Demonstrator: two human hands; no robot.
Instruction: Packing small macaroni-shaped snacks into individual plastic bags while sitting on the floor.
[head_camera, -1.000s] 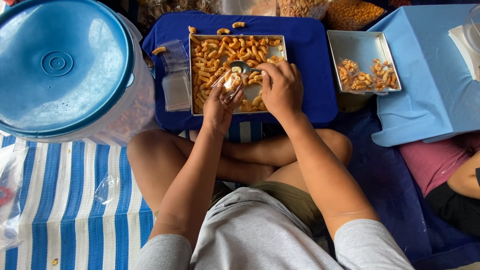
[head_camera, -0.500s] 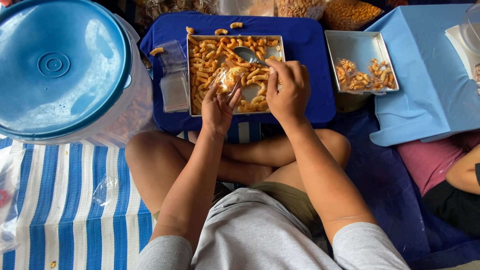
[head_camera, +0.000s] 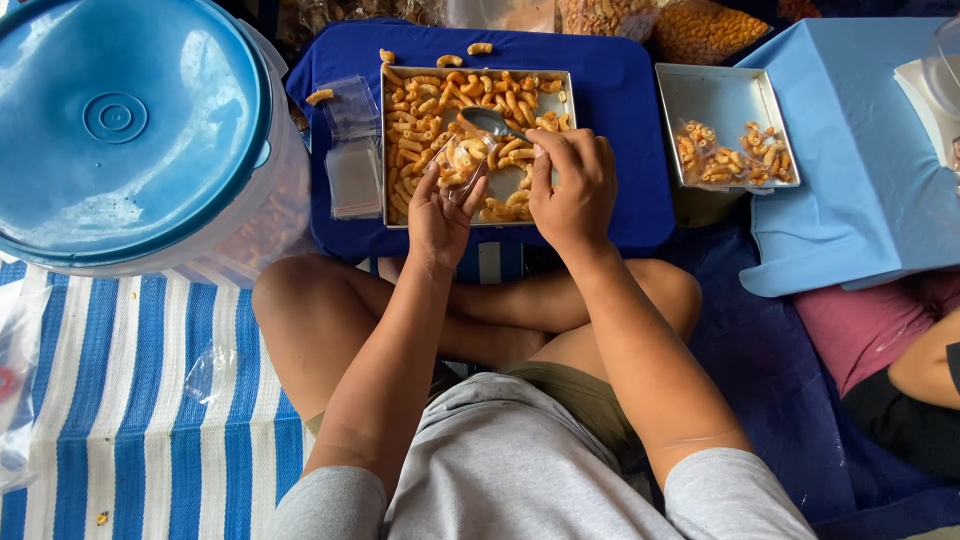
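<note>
Grey short-sleeved T-shirt (head_camera: 520, 470) with sleeve hems ending above the elbows, olive-khaki shorts (head_camera: 580, 395) showing below its hem, forearms and legs bare, left hand (head_camera: 440, 215) and right hand (head_camera: 572, 190) without rings, watch or gloves.

Sitting at far left: large round tub (head_camera: 250, 215) under a blue lid (head_camera: 120, 125). Lying just beside it on the dark blue board (head_camera: 620, 120): stack of empty clear bags (head_camera: 352, 160). Resting to the right: second metal tray (head_camera: 720, 100) holding filled snack packets (head_camera: 735, 152). Draping over the right edge: light blue cloth (head_camera: 860, 150). Spreading underneath at left: blue-and-white striped mat (head_camera: 130, 400). Showing at lower right: another person's pink garment (head_camera: 860, 325).
</note>
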